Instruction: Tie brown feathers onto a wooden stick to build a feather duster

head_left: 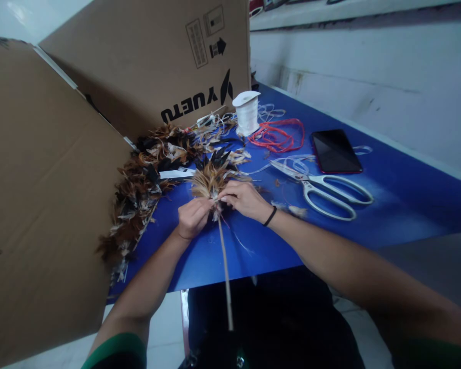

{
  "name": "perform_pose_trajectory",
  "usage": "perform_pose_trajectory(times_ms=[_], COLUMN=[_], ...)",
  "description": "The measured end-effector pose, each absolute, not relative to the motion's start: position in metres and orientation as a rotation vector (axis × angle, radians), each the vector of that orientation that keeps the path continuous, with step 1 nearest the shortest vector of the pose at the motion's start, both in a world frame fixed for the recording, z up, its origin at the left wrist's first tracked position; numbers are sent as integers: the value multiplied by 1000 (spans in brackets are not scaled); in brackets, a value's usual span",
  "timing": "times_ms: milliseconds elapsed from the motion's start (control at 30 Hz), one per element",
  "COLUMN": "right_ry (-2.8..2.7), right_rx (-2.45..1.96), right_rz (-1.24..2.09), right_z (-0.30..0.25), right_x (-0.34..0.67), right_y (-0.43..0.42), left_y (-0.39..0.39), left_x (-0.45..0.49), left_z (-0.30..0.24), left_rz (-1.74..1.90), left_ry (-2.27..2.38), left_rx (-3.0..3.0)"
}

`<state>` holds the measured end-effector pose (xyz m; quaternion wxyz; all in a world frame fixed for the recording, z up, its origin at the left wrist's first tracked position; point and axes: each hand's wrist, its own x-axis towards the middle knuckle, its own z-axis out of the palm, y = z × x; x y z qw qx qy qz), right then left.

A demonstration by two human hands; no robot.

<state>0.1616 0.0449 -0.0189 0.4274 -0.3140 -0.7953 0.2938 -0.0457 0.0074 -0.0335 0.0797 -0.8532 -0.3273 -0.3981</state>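
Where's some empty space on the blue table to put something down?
The biggest bare patch of the blue table is to the right of the phone and scissors. A smaller one sits between the left hand, the stick and the near edge. It's crowded along the cardboard, where feathers are heaped, and around the white spool and red string.

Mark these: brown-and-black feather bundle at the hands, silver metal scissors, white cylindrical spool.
Brown-and-black feather bundle [208,179]: head view, middle of the brown feathers.
Silver metal scissors [305,179]: head view, near the pivot.
White cylindrical spool [248,117]: head view, wound side.
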Motion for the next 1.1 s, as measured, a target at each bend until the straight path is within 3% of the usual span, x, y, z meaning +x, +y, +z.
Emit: perform_pose_trajectory(times_ms=[733, 1100], right_ry=[-2157, -2276], right_rx=[-1166, -1250], right_rz=[645, 543], right_z=[-13, -12], right_x=[167, 165], right_y=[44, 41], left_y=[-2, -1], left_x=[-38, -26], left_z=[-20, -17], left_rz=[-976, -1777], left_ry=[-1366, -1647], left_rx=[-2495, -2952])
